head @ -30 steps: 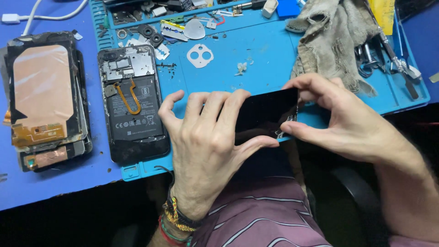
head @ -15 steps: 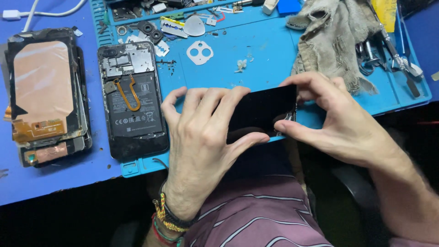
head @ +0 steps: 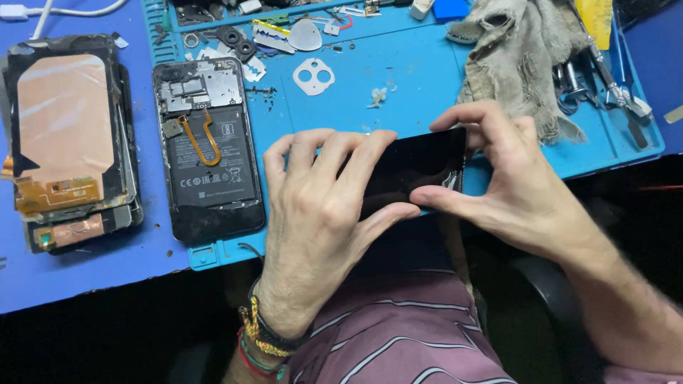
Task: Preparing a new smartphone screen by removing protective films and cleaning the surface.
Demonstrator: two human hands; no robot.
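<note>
Blue covers nearly the whole bench: a matte blue tabletop (head: pixel 85 274) lies to my left, and over its middle sits a brighter blue silicone repair mat (head: pixel 427 78) with raised edges and small tray pockets along its far side. Beyond the near edge of the bench I see only darkness and the striped maroon shirt (head: pixel 413 341) of the person whose hands I watch.

Held just above the mat's near edge is a flat black glossy phone panel (head: pixel 420 163), lying roughly level and lengthwise. My left hand (head: pixel 320 220) grips its left part, four fingers spread over the top face and the thumb pressed beneath the near edge. My right hand (head: pixel 512 185) pinches the right end, thumb at the near corner and fingers curled over the far one.

Left of the hands, on the mat, rests an opened black smartphone (head: pixel 210 153) with its battery and an orange ribbon loop exposed. Farther left, on the tabletop, lies a second dismantled phone assembly with a copper-coloured foil backing (head: pixel 67 135). A white plastic camera-lens bezel (head: pixel 314 75) sits on the mat's middle, a frayed grey-beige cloth (head: pixel 519 60) is bunched at the far right, and metal tweezers and hand tools (head: pixel 612 89) lie just beside it.
</note>
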